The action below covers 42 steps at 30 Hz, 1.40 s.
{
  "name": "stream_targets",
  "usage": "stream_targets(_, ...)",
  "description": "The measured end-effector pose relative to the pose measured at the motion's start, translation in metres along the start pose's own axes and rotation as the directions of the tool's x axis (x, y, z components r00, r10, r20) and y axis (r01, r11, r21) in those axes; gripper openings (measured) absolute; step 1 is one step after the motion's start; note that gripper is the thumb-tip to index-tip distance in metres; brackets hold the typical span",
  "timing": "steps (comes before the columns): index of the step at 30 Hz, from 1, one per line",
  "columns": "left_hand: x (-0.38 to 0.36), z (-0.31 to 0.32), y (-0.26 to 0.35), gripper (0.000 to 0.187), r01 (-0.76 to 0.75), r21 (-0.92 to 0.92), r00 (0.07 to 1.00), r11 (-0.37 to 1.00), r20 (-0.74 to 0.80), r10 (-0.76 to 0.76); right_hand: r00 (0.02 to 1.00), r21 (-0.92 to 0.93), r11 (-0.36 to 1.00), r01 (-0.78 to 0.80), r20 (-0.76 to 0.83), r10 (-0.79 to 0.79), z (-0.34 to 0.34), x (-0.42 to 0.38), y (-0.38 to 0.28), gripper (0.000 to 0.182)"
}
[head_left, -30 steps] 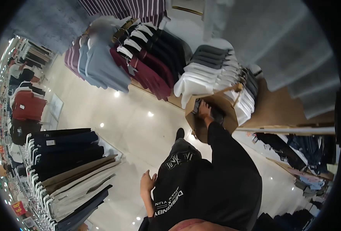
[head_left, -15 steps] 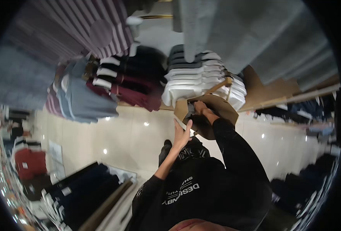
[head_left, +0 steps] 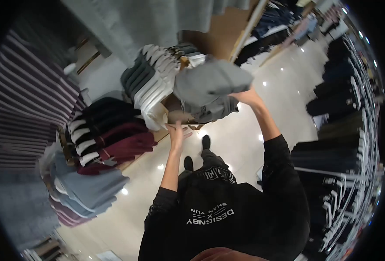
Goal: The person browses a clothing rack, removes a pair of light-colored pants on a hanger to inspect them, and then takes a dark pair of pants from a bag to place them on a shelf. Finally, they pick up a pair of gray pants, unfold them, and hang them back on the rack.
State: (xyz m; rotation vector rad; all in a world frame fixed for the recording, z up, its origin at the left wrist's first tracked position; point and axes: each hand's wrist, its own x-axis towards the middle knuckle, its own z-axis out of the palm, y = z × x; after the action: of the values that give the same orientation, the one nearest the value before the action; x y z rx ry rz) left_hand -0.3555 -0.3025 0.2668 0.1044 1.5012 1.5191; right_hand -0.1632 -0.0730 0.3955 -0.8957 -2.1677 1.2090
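A bundle of grey cloth point(head_left: 212, 82) hangs above and partly over an open brown cardboard box or bag point(head_left: 174, 108). My right hand point(head_left: 248, 96) grips the cloth at its right edge. At the near rim of the cardboard is my left hand point(head_left: 178, 134), its fingers spread and partly hidden by the rim; the thumb side touches the edge. White shirts point(head_left: 151, 93) on hangers are just left of the cardboard.
Dark and maroon shirts point(head_left: 122, 141) and blue-grey shirts point(head_left: 88, 182) hang at the left. Grey curtain-like fabric point(head_left: 144, 21) hangs at the top. Racks of dark trousers point(head_left: 331, 152) line the right side. Glossy floor tiles point(head_left: 284, 93) lie between.
My right hand has come up out of the cardboard with the grey cloth and moved right. The view has turned, and the shirts and racks have shifted. My left hand stays near the rim.
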Motion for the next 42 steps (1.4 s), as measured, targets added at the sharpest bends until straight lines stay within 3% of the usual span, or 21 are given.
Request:
stream_targets(2, -0.005, -0.006, -0.002, 0.102, 0.020, 0.101, 1.000, 0.995, 0.007, -0.020, 0.975, 0.112, 0.991, -0.070, -0.201, 0.091, -0.029, -0.034, -0.039, 0.078)
stream_targets(3, -0.018, -0.004, 0.003, 0.100, -0.068, 0.199, 0.997, 0.978, -0.014, 0.072, 0.939, 0.183, 0.981, -0.067, -0.321, 0.124, -0.038, -0.055, -0.051, 0.078)
stream_targets(6, -0.074, -0.004, 0.003, 0.091, -0.294, 0.397, 0.952, 0.869, 0.043, 0.303, 0.821, 0.029, 0.998, -0.062, -0.566, 0.067, -0.069, -0.132, -0.040, 0.073)
stream_targets(8, -0.111, 0.007, 0.007, 0.081, -0.170, 0.184, 0.930, 0.968, 0.355, 0.096, 0.808, -0.434, 0.901, 0.028, -0.521, -0.276, -0.081, -0.194, -0.019, 0.068)
stream_targets(9, -0.125, 0.016, 0.006, 0.076, -0.064, 0.098, 0.866, 0.993, 0.501, 0.006, 0.779, -0.664, 0.745, 0.060, -0.436, -0.451, -0.084, -0.221, -0.024, 0.062)
stream_targets(10, -0.134, 0.031, 0.003, 0.072, 0.197, -0.055, 0.693, 0.979, 0.714, -0.099, 0.722, -0.833, 0.549, 0.069, -0.338, -0.604, -0.087, -0.248, -0.029, 0.057)
stream_targets(12, -0.151, 0.061, -0.009, 0.064, 0.732, -0.098, 0.204, 0.674, 0.976, -0.080, 0.766, -0.697, 0.704, 0.138, -0.375, -0.522, -0.056, -0.279, -0.071, 0.035)
stream_targets(13, -0.155, 0.058, -0.029, 0.052, 0.727, -0.163, 0.394, 0.666, 0.895, -0.211, 0.756, -0.665, 0.713, 0.221, -0.346, -0.556, -0.044, -0.290, -0.088, 0.026)
stream_targets(14, -0.159, 0.063, -0.040, 0.051, 0.682, -0.143, 0.456, 0.717, 0.850, -0.264, 0.744, -0.628, 0.717, 0.302, -0.316, -0.589, -0.031, -0.300, -0.104, 0.018)
stream_targets(15, -0.166, 0.070, -0.046, 0.051, 0.649, -0.086, 0.454, 0.756, 0.841, -0.294, 0.730, -0.587, 0.715, 0.380, -0.286, -0.621, -0.019, -0.311, -0.120, 0.013)
stream_targets(16, -0.174, 0.078, -0.048, 0.050, 0.584, -0.007, 0.417, 0.812, 0.861, -0.292, 0.789, -0.639, 0.695, 0.330, -0.217, -0.575, -0.006, -0.333, -0.119, 0.013)
stream_targets(20, -0.222, 0.112, -0.071, 0.048, 0.125, 0.202, 0.248, 0.971, 0.941, -0.228, 0.894, -0.595, 0.803, -0.043, -0.381, -0.235, 0.022, -0.431, -0.103, 0.018)
stream_targets(23, -0.272, 0.133, -0.114, 0.046, -0.146, 0.242, 0.196, 0.959, 0.958, -0.212, 0.905, -0.438, 0.867, -0.237, -0.425, 0.033, 0.004, -0.503, -0.117, 0.040)
stream_targets(25, -0.305, 0.144, -0.148, 0.045, -0.082, 0.305, 0.230, 0.949, 0.932, -0.279, 0.905, -0.336, 0.896, -0.290, -0.400, 0.143, -0.015, -0.553, -0.126, 0.061)
stream_targets(27, -0.336, 0.160, -0.176, 0.040, 0.159, 0.348, 0.282, 0.924, 0.881, -0.381, 0.879, -0.169, 0.944, -0.282, -0.440, 0.184, -0.039, -0.603, -0.131, 0.077)
stream_targets(29, -0.363, 0.172, -0.204, 0.042, 0.378, 0.378, 0.201, 0.845, 0.858, -0.473, 0.815, 0.073, 0.980, -0.184, -0.547, 0.194, -0.055, -0.654, -0.134, 0.088)
stream_targets(31, -0.383, 0.192, -0.229, 0.050, 0.553, 0.418, -0.007, 0.721, 0.867, -0.498, 0.696, 0.113, 0.955, -0.276, -0.661, 0.279, -0.058, -0.691, -0.132, 0.089)
stream_targets(33, -0.389, 0.208, -0.258, 0.073, 0.387, 0.550, -0.076, 0.740, 0.819, -0.569, 0.633, 0.146, 0.929, -0.339, -0.695, 0.341, -0.059, -0.730, -0.124, 0.094)
stream_targets(34, -0.392, 0.215, -0.272, 0.085, 0.295, 0.604, -0.111, 0.740, 0.791, -0.602, 0.611, 0.314, 0.906, -0.285, -0.668, 0.424, -0.057, -0.747, -0.121, 0.096)
stream_targets(36, -0.447, 0.245, -0.269, 0.083, 0.354, 0.642, -0.160, 0.680, 0.758, -0.632, 0.590, 0.609, 0.779, -0.148, -0.578, 0.564, -0.050, -0.778, -0.119, 0.101)
stream_targets(42, -0.475, 0.281, -0.328, 0.078, 0.097, 0.860, -0.204, 0.500, 0.509, -0.836, 0.466, 0.555, 0.822, 0.127, -0.765, 0.444, -0.052, -0.842, -0.092, 0.118)
